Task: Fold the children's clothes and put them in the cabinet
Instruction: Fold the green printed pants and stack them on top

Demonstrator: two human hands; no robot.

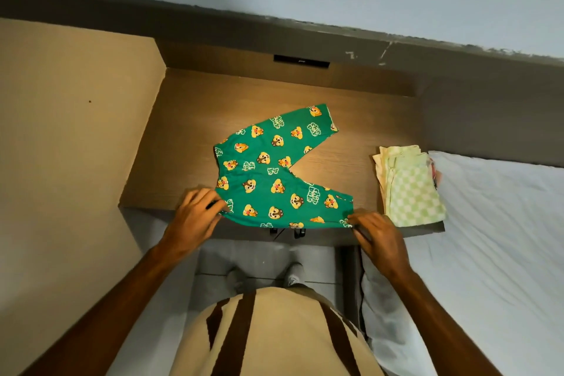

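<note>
A pair of green children's trousers (268, 171) printed with cartoon chipmunks lies flat on the wooden tabletop (189, 119), its two legs spread in a V toward the right. My left hand (195, 217) pinches the near corner of the waistband at the table's front edge. My right hand (377, 236) pinches the cuff of the near leg, also at the front edge. A folded stack of pale green checked clothes (409, 189) sits on the right end of the table, just beyond my right hand.
A tall beige panel (67, 131) closes off the left side. A bed with a white sheet (488, 238) adjoins the table on the right. A dark ledge and blue wall run behind. My feet stand on the floor under the table's front edge.
</note>
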